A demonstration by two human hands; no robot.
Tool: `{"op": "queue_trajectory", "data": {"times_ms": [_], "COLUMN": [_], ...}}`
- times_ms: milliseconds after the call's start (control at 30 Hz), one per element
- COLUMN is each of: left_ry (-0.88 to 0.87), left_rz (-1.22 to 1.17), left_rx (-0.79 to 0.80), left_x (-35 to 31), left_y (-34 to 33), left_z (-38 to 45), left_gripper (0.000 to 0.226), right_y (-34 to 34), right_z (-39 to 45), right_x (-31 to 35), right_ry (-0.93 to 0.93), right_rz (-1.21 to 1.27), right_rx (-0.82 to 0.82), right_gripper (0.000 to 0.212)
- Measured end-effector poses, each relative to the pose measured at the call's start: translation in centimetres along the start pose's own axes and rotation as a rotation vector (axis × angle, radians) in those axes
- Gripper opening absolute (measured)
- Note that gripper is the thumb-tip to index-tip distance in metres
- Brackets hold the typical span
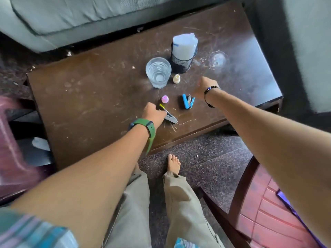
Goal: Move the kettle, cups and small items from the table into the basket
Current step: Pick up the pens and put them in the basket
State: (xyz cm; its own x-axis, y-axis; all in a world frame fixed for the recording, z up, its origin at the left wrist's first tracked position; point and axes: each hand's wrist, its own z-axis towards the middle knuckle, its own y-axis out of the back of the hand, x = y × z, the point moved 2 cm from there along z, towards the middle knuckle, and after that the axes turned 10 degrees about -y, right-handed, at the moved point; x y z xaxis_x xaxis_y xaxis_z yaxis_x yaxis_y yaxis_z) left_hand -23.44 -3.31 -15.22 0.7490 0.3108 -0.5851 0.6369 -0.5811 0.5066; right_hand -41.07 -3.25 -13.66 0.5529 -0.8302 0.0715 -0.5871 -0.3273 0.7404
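A person stands at the near edge of a scratched dark wooden table (pixel 89 97), both bare arms stretched over it. At the far left, off the table's left edge, a blurred pink basket (pixel 10 140) shows in part. The left hand (pixel 154 112), a green watch (pixel 146 127) on its wrist, is down near the near edge with its fingers curled onto a grey clip-like tool (pixel 172 118) lying flat there; a thin yellow-tipped stick (pixel 163 106) lies just beside the knuckles. A small pink cap (pixel 165 99) sits just beyond the hand. Toward the middle of the table stands an upright clear glass (pixel 158 72), and just right of it a small cream bottle tip (pixel 176 78). Behind them a black mesh cup (pixel 183 62) holds a white plastic packet (pixel 185 44). A blue stapler (pixel 188 103), hinged open, lies near the near edge. The right hand (pixel 206 87), a beaded bracelet (pixel 211 88) at the wrist, hovers just right of the stapler; its fingers are turned away, and whether they hold anything cannot be told. A red chair (pixel 272 212) stands at lower right.
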Motion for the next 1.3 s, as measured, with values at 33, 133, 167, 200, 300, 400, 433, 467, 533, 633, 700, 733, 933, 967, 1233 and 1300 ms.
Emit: {"op": "queue_trajectory", "data": {"times_ms": [33,133,167,200,300,400,433,467,533,633,700,733,933,967,1233,1300], "left_ry": [0.057,0.188,0.219,0.248,0.33,0.385,0.387,0.382,0.373,0.358,0.353,0.35,0.341,0.334,0.3,0.283], "left_rz": [-0.037,-0.138,-0.13,-0.107,-0.141,-0.211,-0.203,-0.185,-0.151,-0.139,-0.158,-0.169,-0.2,-0.199,-0.279,-0.313], "left_rx": [-0.011,-0.085,-0.11,-0.131,-0.213,-0.306,-0.32,-0.325,-0.328,-0.303,-0.295,-0.291,-0.276,-0.28,-0.404,-0.463], "left_x": [0.4,0.9,0.9,0.9,0.2,0.0,0.0,0.2,0.3,0.5,0.6,0.7,2.6,3.1,7.0,7.7], "left_y": [-0.9,-3.2,-3.9,-4.5,-6.2,-7.2,-7.6,-7.8,-8.0,-7.9,-7.6,-7.4,-5.5,-5.0,4.7,8.5], "left_z": [0.3,1.5,2.0,2.5,3.6,4.6,4.9,5.0,5.2,5.5,5.6,5.5,3.0,2.3,-3.8,-5.4], "left_gripper": [0.045,0.059,0.064,0.069,0.074,0.073,0.072,0.073,0.072,0.07,0.067,0.065,0.054,0.054,0.057,0.058], "right_y": [-0.8,-3.3,-4.2,-5.1,-6.9,-7.7,-7.9,-8.0,-8.2,-8.6,-8.8,-8.9,-9.5,-9.5,-9.6,-9.7], "right_z": [0.5,1.9,2.4,3.0,4.1,5.0,5.3,5.4,5.7,5.7,5.5,5.3,3.1,2.5,-6.2,-9.4], "right_x": [-0.1,-0.6,-0.9,-1.1,-1.6,-1.3,-1.2,-1.1,-0.9,-0.4,-0.2,-0.1,0.2,0.3,5.7,9.0], "right_ry": [-0.024,-0.111,-0.139,-0.171,-0.231,-0.196,-0.173,-0.151,-0.112,-0.083,-0.075,-0.071,-0.033,-0.027,0.136,0.224], "right_rz": [0.024,0.111,0.143,0.175,0.237,0.265,0.262,0.261,0.248,0.202,0.165,0.15,0.154,0.159,0.1,0.072], "right_rx": [0.022,0.094,0.111,0.119,0.059,-0.023,-0.047,-0.067,-0.097,-0.118,-0.127,-0.128,-0.1,-0.104,-0.106,-0.085], "right_gripper": [0.039,0.051,0.056,0.06,0.071,0.068,0.065,0.061,0.052,0.044,0.041,0.04,0.036,0.036,0.032,0.035]}}
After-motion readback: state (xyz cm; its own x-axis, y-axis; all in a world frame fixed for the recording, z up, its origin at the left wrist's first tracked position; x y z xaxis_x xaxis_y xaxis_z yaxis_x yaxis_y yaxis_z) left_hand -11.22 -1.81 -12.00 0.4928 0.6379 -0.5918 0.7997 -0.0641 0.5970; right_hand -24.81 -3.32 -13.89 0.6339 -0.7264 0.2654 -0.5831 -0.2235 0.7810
